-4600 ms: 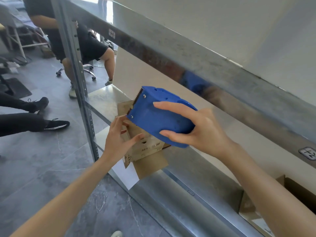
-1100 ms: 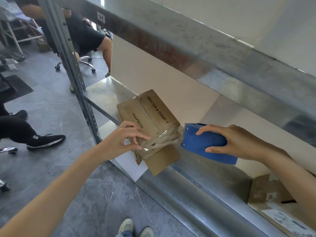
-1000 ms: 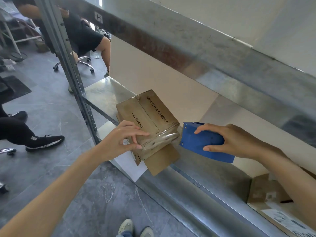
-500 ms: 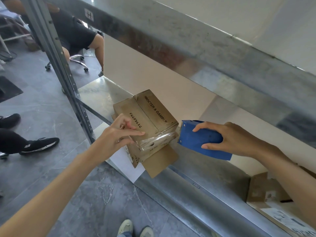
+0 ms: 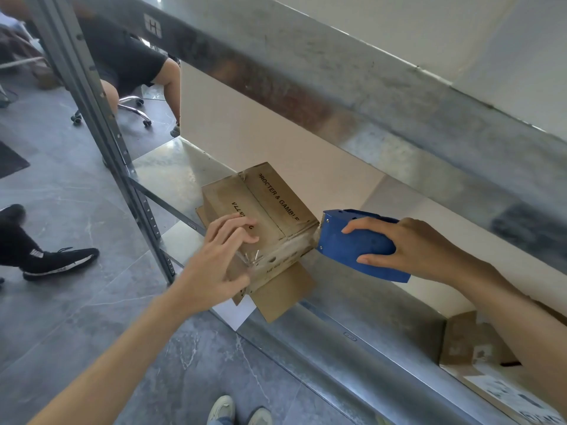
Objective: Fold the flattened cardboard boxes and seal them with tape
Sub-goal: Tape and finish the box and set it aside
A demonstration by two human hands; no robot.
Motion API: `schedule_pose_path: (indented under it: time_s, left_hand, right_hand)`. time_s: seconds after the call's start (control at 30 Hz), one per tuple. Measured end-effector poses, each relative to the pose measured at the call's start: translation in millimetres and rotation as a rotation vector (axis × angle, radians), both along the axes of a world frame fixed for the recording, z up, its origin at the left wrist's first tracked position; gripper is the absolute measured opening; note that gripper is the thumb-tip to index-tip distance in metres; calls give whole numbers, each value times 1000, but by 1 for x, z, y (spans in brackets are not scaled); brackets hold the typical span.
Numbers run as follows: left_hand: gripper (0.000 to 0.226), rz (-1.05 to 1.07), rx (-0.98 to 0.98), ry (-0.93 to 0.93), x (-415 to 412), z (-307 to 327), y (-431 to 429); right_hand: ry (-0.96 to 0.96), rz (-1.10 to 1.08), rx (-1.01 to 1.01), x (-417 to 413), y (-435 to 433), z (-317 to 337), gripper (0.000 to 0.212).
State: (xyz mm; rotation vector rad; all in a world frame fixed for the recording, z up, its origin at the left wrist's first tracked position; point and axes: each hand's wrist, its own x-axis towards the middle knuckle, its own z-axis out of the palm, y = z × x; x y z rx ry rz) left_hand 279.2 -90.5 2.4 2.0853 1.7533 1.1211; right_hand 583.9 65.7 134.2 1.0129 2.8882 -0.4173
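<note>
Since the frame half a second before, the blue tape dispenser (image 5: 356,243) is seen drawn a little closer to the near right corner of the cardboard box (image 5: 260,216), and the left hand (image 5: 221,262) is spread further down over the box's near edge. The dispenser is clasped by the right hand (image 5: 411,246), whose fingers are curled firmly round its body: the index finger is laid along the upper side and the thumb is pressed against the lower side. Its toothed front end is held just beside the box corner, and a strip of clear tape (image 5: 276,256) is seen running from there along the box's front face; whether the teeth actually touch the cardboard cannot be told.

The left hand is laid flat and open on the box, nothing being gripped in it. Its fingers are spread across the printed top panel, partly covering the lettering, while the thumb side is pressed against the taped front edge.

The box is set on the lower metal shelf (image 5: 171,173) of a steel rack, close to the shelf's front lip, with its top flaps closed and one loose flap (image 5: 282,296) hanging out over the edge. A white sheet (image 5: 236,312) is seen beneath it. Another cardboard box (image 5: 466,345) is lying further right on the same shelf, partly hidden by the right forearm. A seated person (image 5: 129,59) is visible beyond the rack upright (image 5: 101,124).
</note>
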Motion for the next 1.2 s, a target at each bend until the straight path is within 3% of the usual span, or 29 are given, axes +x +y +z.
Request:
schedule_pose_path:
  time_s: [0.13,0.23,0.37,0.57,0.87,1.2]
  left_hand:
    - [63,223,37,-306,45,-5,10]
    - [63,346,144,-420,64,-10,22]
    - [56,367,255,-422,60,-19,30]
    - [43,300,158,-416,44,-13,26]
    - [45,165,51,-268,10,-13,13]
    - [43,153,18,-287,11,-11,13]
  right_hand:
    - [1,38,40,-7,2,-4,43]
    - [-1,54,72,-9,2,-5,44]
    - [-2,53,67,-7,4,-5,44]
    - [40,79,21,-2,3,1,45]
    - [39,168,73,-5,-1,7,46]
    - [19,140,0,3,8,3,47]
